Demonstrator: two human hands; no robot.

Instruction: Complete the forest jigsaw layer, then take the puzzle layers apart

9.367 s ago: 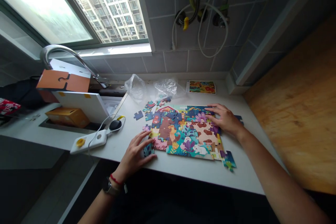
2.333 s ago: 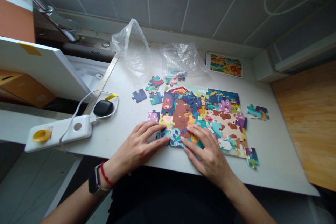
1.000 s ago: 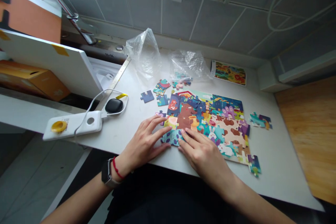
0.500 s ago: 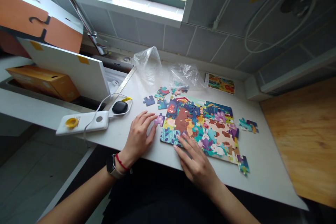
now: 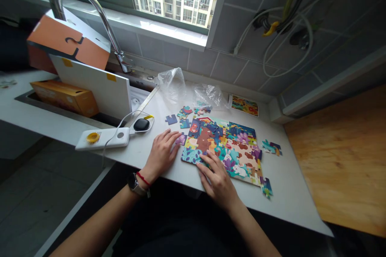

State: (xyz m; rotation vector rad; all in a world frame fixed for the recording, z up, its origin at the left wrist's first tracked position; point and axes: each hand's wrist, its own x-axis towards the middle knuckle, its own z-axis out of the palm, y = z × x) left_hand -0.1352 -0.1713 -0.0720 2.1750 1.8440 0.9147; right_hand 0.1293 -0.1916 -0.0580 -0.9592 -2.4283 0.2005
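A colourful jigsaw puzzle (image 5: 238, 150) with animal pictures lies on the white counter. My right hand (image 5: 219, 180) rests with fingers stretched over its lower left edge. My left hand (image 5: 161, 153) lies flat to the left of the puzzle, fingertips beside a purple jigsaw piece (image 5: 181, 139). Neither hand grips anything that I can see. Loose pieces sit around the puzzle: a dark blue piece (image 5: 171, 119), a teal piece (image 5: 184, 123) and a small stack (image 5: 184, 112) at the upper left. Other pieces lie at the right, among them a teal one (image 5: 268, 147) and a blue-green one (image 5: 266, 186).
Crumpled clear plastic bags (image 5: 172, 84) and a picture card (image 5: 244, 105) lie at the back. On the left are a white power strip (image 5: 104, 138), a black earphone case (image 5: 141, 124) and a sink holding an orange box (image 5: 64, 97). A wooden board (image 5: 340, 160) stands at the right.
The camera view has tilted up, showing more of the window and tap. Both hands keep nearly the same places at the puzzle, and the pieces appear unmoved.
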